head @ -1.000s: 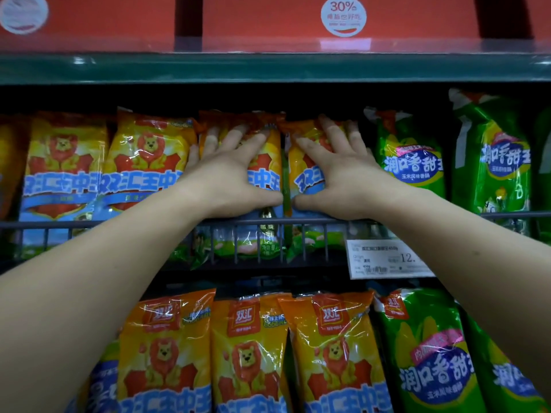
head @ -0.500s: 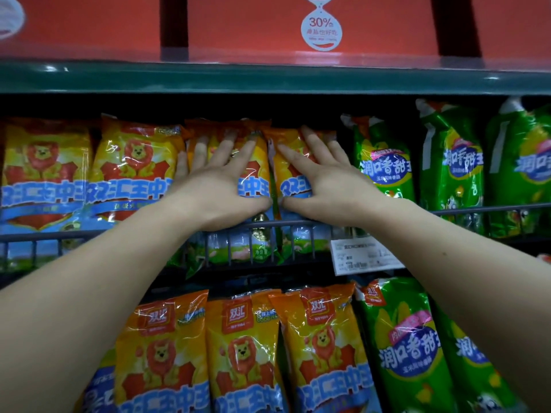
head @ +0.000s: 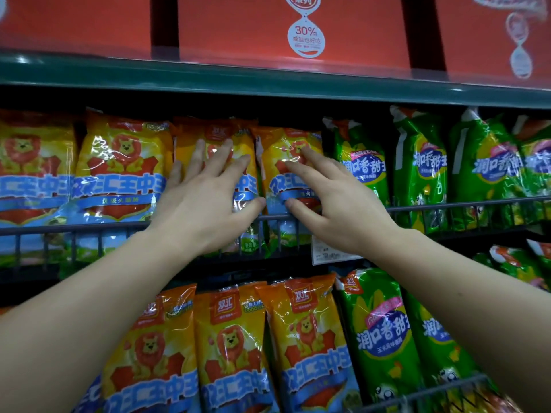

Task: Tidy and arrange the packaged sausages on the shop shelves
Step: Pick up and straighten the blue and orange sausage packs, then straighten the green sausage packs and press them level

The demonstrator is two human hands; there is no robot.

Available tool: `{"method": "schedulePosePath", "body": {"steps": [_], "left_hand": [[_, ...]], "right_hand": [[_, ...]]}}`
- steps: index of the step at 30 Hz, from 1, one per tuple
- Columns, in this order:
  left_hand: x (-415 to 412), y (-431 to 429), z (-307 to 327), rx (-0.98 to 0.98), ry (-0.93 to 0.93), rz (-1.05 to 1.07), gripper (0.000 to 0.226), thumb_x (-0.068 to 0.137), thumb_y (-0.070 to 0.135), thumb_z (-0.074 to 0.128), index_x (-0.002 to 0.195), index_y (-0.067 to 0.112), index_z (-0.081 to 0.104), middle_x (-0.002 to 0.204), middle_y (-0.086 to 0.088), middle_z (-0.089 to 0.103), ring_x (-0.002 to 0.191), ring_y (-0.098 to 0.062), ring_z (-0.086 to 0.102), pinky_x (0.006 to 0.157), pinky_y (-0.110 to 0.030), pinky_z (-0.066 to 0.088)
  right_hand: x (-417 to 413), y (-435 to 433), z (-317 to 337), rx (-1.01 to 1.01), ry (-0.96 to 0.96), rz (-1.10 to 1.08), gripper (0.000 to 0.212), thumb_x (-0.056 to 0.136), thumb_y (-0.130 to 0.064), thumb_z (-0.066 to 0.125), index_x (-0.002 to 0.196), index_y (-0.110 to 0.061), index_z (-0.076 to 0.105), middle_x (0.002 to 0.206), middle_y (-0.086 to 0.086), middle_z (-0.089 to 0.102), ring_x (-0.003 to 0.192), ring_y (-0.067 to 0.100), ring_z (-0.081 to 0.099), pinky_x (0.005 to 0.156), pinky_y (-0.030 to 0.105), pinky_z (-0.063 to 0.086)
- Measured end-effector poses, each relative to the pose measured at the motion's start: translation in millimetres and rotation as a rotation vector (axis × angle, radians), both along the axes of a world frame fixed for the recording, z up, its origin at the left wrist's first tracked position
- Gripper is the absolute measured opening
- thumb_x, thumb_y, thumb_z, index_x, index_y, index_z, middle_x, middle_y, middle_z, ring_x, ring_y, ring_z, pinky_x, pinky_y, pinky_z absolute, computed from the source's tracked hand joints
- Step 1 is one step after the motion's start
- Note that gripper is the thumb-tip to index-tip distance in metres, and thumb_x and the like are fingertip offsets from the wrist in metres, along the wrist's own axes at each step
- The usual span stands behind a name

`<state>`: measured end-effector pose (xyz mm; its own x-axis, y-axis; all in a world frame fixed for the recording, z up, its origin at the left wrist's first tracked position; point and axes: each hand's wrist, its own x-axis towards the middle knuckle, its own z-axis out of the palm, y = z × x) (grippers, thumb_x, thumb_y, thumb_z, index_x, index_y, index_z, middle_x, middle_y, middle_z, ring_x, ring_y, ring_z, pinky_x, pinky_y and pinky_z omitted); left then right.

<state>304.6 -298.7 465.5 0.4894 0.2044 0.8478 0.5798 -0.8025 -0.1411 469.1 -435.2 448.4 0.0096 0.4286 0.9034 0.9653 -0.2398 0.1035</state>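
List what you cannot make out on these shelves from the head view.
Head view:
1. Price tag: partly behind the wrist of the right hand; print too small to read.
2. Yellow packet: front mostly covered by the left hand.
3. Red boxes: cut off by the top edge.
4. Far-right green packets: blurred.

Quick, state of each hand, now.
Left hand: open, fingers spread against a yellow sausage pack, gripping nothing.
Right hand: open, fingers straight over the neighbouring yellow pack, gripping nothing.
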Motion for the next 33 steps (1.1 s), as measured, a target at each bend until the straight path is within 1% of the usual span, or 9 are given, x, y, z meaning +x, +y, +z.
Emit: {"method": "schedulePosePath", "body": {"steps": [5,9,13,16,20,25,28,30,33], "left_hand": [[5.1,-12.9,-8.6,-0.004,-0.022,-0.045,0.07,0.09,0.067,0.036,0.151,0.036,0.025,0.165,0.003,0.009,0.152,-0.022,-0.001,0.121,-0.056,0.011],[11.9,-26.3,-15.4,-0.02,-0.053,-0.028,0.068,0.088,0.067,0.037,0.147,0.035,0.031,0.162,-0.003,0.016,0.151,-0.025,0.008,0.118,-0.058,0.015],[25.8,-48.0,-21.1,0.016,-0.098,-0.065,0.066,0.086,0.066,0.037,0.138,0.026,0.045,0.149,-0.009,0.036,0.141,-0.031,0.029,0.11,-0.058,0.032],[45.3,-67.0,-21.6,0.042,-0.123,-0.097,0.07,0.081,0.065,0.035,0.131,0.02,0.053,0.135,-0.009,0.047,0.129,-0.033,0.041,0.104,-0.054,0.04],[82.2,-95.0,-21.4,0.037,-0.173,-0.148,0.066,0.081,0.06,0.04,0.129,0.017,0.055,0.13,-0.008,0.05,0.125,-0.031,0.044,0.099,-0.05,0.044],[129.5,-125.2,-18.9,-0.033,-0.247,-0.25,0.057,0.081,0.048,0.051,0.126,0.013,0.055,0.123,-0.006,0.054,0.121,-0.026,0.045,0.1,-0.036,0.036],[152.9,-134.1,-13.7,-0.103,-0.317,-0.245,0.049,0.087,0.038,0.06,0.128,0.011,0.053,0.121,-0.007,0.055,0.116,-0.025,0.048,0.091,-0.032,0.036],[164.1,-135.3,-8.6,-0.176,-0.344,-0.184,0.048,0.087,0.031,0.064,0.129,0.011,0.051,0.121,-0.009,0.054,0.113,-0.027,0.049,0.086,-0.032,0.035],[172.6,-138.9,1.2,-0.264,-0.388,-0.076,0.046,0.087,0.028,0.065,0.124,0.007,0.047,0.119,-0.017,0.052,0.11,-0.035,0.049,0.086,-0.038,0.038]], "right_hand": [[12.1,-20.8,-17.8,0.058,-0.039,-0.012,0.056,0.093,-0.051,0.047,0.143,-0.025,0.049,0.147,0.0,0.046,0.137,0.019,0.038,0.101,0.037,0.044],[29.8,-40.0,-29.8,0.112,-0.043,-0.001,0.053,0.091,-0.045,0.051,0.137,-0.018,0.055,0.135,0.002,0.053,0.126,0.022,0.046,0.101,0.037,0.044],[56.5,-64.4,-38.6,0.215,-0.039,-0.002,0.05,0.089,-0.041,0.054,0.132,-0.016,0.058,0.127,0.004,0.056,0.118,0.022,0.049,0.097,0.033,0.042],[82.8,-85.0,-42.5,0.258,0.01,-0.029,0.05,0.088,-0.042,0.052,0.13,-0.015,0.057,0.123,0.004,0.057,0.115,0.021,0.051,0.095,0.033,0.042],[125.3,-114.1,-40.7,0.258,0.098,-0.086,0.053,0.087,-0.047,0.051,0.132,-0.018,0.055,0.125,0.002,0.057,0.117,0.023,0.051,0.091,0.037,0.044],[162.1,-137.5,-30.9,0.224,0.179,-0.092,0.059,0.085,-0.048,0.052,0.136,-0.018,0.05,0.129,0.004,0.059,0.117,0.027,0.054,0.092,0.041,0.043],[172.5,-143.5,-24.5,0.172,0.16,-0.079,0.06,0.089,-0.047,0.055,0.141,-0.019,0.044,0.128,0.005,0.061,0.115,0.028,0.055,0.091,0.044,0.043],[175.1,-145.5,-17.6,0.136,0.158,-0.072,0.061,0.091,-0.047,0.055,0.143,-0.018,0.039,0.122,0.005,0.062,0.113,0.028,0.056,0.087,0.043,0.044],[174.6,-146.4,-4.6,0.066,0.184,-0.112,0.065,0.091,-0.05,0.054,0.141,-0.014,0.035,0.098,0.004,0.055,0.103,0.031,0.056,0.072,0.038,0.04]]}}
